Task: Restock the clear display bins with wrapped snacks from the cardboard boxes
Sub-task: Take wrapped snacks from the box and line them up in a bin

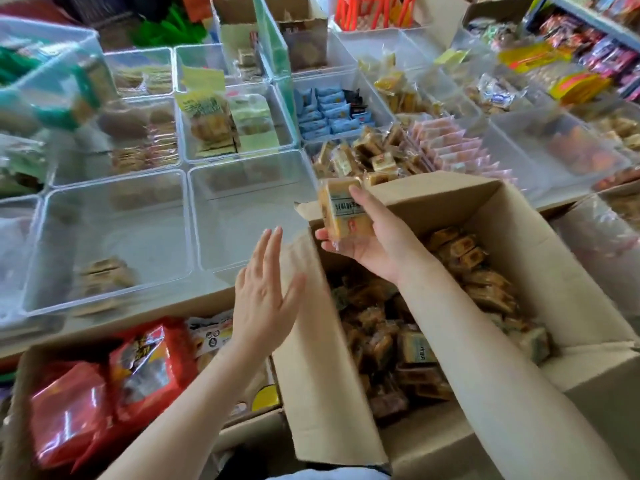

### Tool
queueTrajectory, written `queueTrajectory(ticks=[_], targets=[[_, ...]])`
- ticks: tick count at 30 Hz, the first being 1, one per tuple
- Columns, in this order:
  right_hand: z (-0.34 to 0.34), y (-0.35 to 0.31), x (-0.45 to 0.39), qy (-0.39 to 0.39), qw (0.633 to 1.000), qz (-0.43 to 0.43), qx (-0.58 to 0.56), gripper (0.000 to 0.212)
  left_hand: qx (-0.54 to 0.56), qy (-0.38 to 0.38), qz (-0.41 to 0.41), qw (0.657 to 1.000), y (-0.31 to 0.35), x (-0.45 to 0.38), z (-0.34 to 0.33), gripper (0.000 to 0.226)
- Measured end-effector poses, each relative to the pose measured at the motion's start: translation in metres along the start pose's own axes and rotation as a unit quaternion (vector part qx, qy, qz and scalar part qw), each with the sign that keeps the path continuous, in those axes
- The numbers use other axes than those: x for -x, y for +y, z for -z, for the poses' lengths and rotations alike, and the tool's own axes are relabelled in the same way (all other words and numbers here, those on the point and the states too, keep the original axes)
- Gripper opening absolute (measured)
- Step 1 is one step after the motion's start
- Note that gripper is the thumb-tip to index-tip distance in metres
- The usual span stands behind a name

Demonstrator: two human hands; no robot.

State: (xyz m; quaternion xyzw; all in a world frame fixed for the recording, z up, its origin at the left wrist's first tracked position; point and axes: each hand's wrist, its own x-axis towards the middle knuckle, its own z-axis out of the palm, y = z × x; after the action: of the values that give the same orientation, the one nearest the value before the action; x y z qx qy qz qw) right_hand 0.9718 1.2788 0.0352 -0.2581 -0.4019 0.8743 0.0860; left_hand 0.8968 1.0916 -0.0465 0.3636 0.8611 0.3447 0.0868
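The wrapped snack [343, 211], a tan cake block in clear film with a printed band, sits in the right hand [369, 239], held above the far-left corner of the open cardboard box [540, 258]. The grip is a cradle: fingers curl under the pack and the thumb lies over its top, probably so the film does not slip on the way out. The box below holds many more of the same packs. The left hand [265, 294] hovers at about 8 o'clock from the pack, fingers straight and spread, holding nothing; it looks ready to receive or steady the pack. At 10 o'clock lies an empty-looking clear bin [247, 216], and at 9 o'clock another bin [114, 244] with a few similar packs, the likelier target. At 12 o'clock a heaped bin of like cakes [367, 155] sits just beyond the box. At 7 o'clock a second box holds red bags [138, 368].
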Motion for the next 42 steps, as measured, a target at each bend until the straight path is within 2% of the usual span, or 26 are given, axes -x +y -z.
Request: queueTrajectory(ticks=[5,8,12,16,20,23,27,30,34,36,38,39,42], targets=[[-0.098,0.044,-0.055,-0.016,0.991,-0.108,0.075,0.045,-0.099,0.022,0.134,0.986,-0.128,-0.009,0.065,0.072],[-0.154,0.089,-0.103,-0.008,0.978,-0.17,0.118,0.042,-0.164,0.024,0.187,0.968,-0.218,-0.008,0.116,0.07],[-0.214,0.156,-0.172,-0.006,0.962,-0.235,0.141,0.027,-0.223,-0.007,0.227,0.948,-0.318,-0.007,0.17,0.072],[-0.254,0.213,-0.223,0.01,0.93,-0.283,0.235,0.019,-0.209,-0.03,0.207,0.955,-0.379,-0.016,0.196,0.076],[-0.273,0.252,-0.268,0.045,0.915,-0.271,0.296,0.014,-0.194,-0.045,0.173,0.964,-0.41,-0.025,0.206,0.078],[-0.286,0.271,-0.301,0.069,0.922,-0.228,0.306,0.009,-0.214,-0.053,0.157,0.963,-0.414,-0.025,0.204,0.083],[-0.293,0.296,-0.344,0.107,0.903,-0.159,0.385,0.026,-0.212,-0.036,0.153,0.965,-0.417,-0.025,0.202,0.082],[-0.295,0.312,-0.362,0.075,0.864,-0.146,0.476,0.037,-0.221,-0.027,0.146,0.964,-0.419,-0.025,0.199,0.082],[-0.3,0.328,-0.373,-0.011,0.8,-0.153,0.58,0.031,-0.226,-0.024,0.143,0.963,-0.422,-0.025,0.196,0.082],[-0.302,0.34,-0.38,-0.024,0.755,-0.139,0.641,0.032,-0.233,-0.02,0.142,0.962,-0.422,-0.025,0.195,0.082],[-0.305,0.352,-0.386,-0.015,0.688,-0.125,0.715,0.038,-0.235,-0.011,0.143,0.961,-0.423,-0.025,0.194,0.081],[-0.309,0.355,-0.385,-0.018,0.667,-0.125,0.735,0.042,-0.236,-0.008,0.142,0.961,-0.423,-0.025,0.194,0.081],[-0.313,0.363,-0.381,-0.038,0.627,-0.122,0.768,0.044,-0.234,-0.009,0.137,0.963,-0.423,-0.025,0.193,0.078]])
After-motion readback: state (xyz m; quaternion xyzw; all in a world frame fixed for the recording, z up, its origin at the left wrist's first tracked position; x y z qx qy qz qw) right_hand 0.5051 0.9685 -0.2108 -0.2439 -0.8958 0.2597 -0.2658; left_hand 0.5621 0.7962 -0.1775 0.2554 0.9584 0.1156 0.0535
